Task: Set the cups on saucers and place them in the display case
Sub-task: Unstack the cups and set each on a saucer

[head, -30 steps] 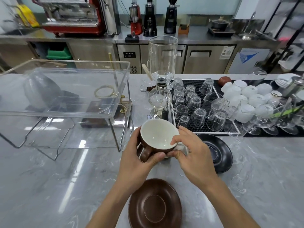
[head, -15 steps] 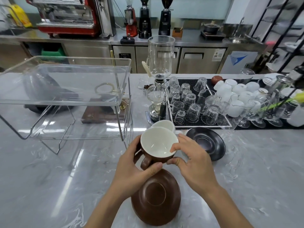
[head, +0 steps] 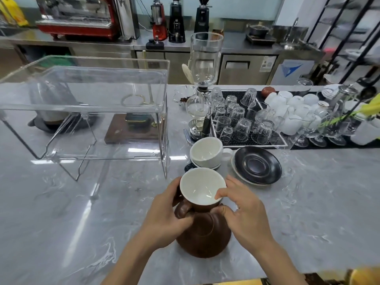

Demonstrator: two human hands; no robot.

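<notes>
Marble counter (head: 61,223): both hands' fingers (head: 221,195) grip brown cup (head: 202,192) over brown saucer (head: 205,239), display case (head: 86,112) left.

Both forearms are bare, with no sleeve showing anywhere along them; the left hand (head: 164,219) and right hand (head: 245,218) wear no gloves; short, unpainted nails.

Siphon brewer (head: 202,95) beside glasses (head: 236,118) (upturned)
</notes>
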